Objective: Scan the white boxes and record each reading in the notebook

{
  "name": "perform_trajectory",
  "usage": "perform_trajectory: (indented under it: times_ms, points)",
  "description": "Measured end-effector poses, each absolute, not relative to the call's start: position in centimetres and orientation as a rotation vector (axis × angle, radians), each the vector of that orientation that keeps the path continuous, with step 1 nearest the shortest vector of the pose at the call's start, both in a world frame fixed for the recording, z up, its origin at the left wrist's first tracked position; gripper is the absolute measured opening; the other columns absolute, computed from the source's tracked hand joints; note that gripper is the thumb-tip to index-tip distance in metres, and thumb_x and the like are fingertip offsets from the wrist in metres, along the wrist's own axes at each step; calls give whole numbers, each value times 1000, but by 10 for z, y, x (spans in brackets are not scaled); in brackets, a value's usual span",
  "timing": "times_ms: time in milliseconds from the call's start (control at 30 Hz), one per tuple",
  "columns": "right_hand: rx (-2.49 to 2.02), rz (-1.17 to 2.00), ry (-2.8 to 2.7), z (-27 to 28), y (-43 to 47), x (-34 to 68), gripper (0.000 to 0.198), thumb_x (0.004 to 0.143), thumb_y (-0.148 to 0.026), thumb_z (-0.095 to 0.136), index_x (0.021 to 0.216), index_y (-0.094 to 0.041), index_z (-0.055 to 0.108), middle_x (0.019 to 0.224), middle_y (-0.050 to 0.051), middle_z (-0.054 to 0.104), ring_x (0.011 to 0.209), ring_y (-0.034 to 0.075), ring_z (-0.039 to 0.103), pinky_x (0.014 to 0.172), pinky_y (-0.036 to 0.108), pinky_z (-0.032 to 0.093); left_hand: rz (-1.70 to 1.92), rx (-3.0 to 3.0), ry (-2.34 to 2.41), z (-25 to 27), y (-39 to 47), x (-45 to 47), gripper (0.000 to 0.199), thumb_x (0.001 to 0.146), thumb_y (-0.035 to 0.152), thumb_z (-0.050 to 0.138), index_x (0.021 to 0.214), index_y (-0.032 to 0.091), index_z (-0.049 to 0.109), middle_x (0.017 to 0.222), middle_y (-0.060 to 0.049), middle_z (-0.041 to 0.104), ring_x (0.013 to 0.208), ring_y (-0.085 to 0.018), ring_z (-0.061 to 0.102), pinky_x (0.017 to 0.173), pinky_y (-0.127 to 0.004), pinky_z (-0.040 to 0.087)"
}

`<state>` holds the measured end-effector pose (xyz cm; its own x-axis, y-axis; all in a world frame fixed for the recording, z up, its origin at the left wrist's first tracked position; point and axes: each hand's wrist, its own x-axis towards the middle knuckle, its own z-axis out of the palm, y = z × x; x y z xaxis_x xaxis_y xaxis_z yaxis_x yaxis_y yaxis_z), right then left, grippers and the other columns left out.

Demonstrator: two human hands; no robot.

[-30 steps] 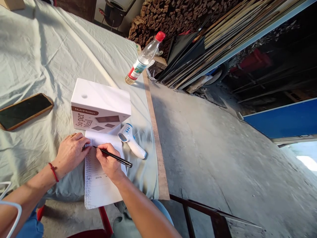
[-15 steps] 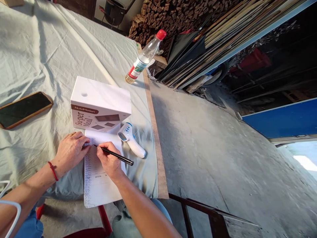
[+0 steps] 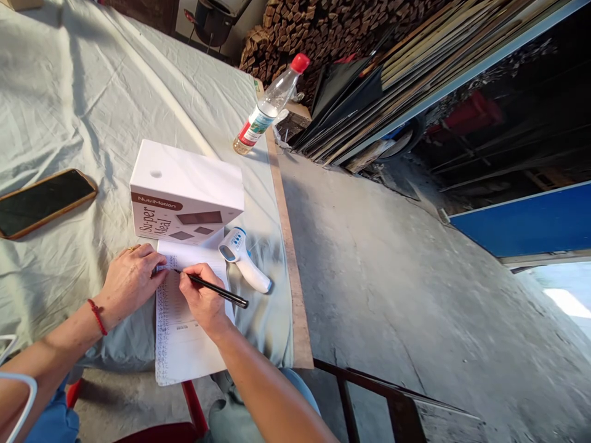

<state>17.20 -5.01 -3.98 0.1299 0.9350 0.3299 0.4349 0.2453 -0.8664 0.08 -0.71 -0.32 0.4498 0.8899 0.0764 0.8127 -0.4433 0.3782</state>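
Observation:
My right hand [image 3: 203, 298] is closed around a black pen [image 3: 221, 290], its tip at the upper part of a spiral notebook [image 3: 191, 351]. Beside it, my left hand [image 3: 133, 277] rests on the notebook's upper left edge, fingers bent and a small gap between thumb and forefinger; a ring and a red cord bracelet show on it. Just beyond the notebook stands a white and brown NutriMotion box [image 3: 187, 191]. A white and blue infrared thermometer [image 3: 244, 259] lies right of the notebook.
A phone [image 3: 46, 202] in an orange-edged case lies at left on the cloth-covered table [image 3: 41, 111]. Near the table's right edge stands a red-capped plastic bottle [image 3: 268, 111]. Stacked firewood [image 3: 332, 31] and a red chair [image 3: 196, 409] are around the table.
The view has shifted very slightly. Both hands, the pen and the notebook look almost the same as before.

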Motion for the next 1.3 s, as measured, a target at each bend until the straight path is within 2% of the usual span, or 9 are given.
perform_trajectory:
  times_ms: [700, 1033, 1133, 1300]
  points:
    - [-1416, 580, -1431, -37, -52, 173, 12, 87, -32, 54, 81, -22, 57, 64, -2, 60, 55, 13, 54, 56, 25, 50, 433, 2406, 1432, -5, -6, -1, 13, 88, 26, 61, 88, 20, 72, 89, -7, 69, 83, -27, 65, 75, -38, 52]
    - [-1428, 520, -1465, -35, -53, 173, 10, 87, -28, 52, 80, -22, 55, 65, -2, 60, 55, 13, 55, 56, 25, 49, 405, 2375, 1435, -1, -6, 1, 14, 89, 26, 60, 88, 18, 72, 88, -7, 68, 83, -27, 65, 75, -38, 51]
    - [-1453, 457, -1580, -16, -55, 183, 6, 86, -22, 52, 83, -22, 57, 71, 0, 64, 62, 15, 59, 61, 26, 51, 404, 2330, 1417, 3, -4, -2, 17, 89, 26, 57, 86, 18, 71, 84, -7, 67, 80, -25, 65, 70, -35, 50]
    - [-1522, 218, -2113, 23, -62, 210, 23, 78, -4, 51, 84, -21, 63, 80, 3, 65, 78, 19, 62, 71, 31, 46, 511, 2210, 1525, 12, 9, -26, 16, 84, 28, 50, 75, 20, 61, 77, -3, 64, 66, -18, 60, 65, -31, 47]
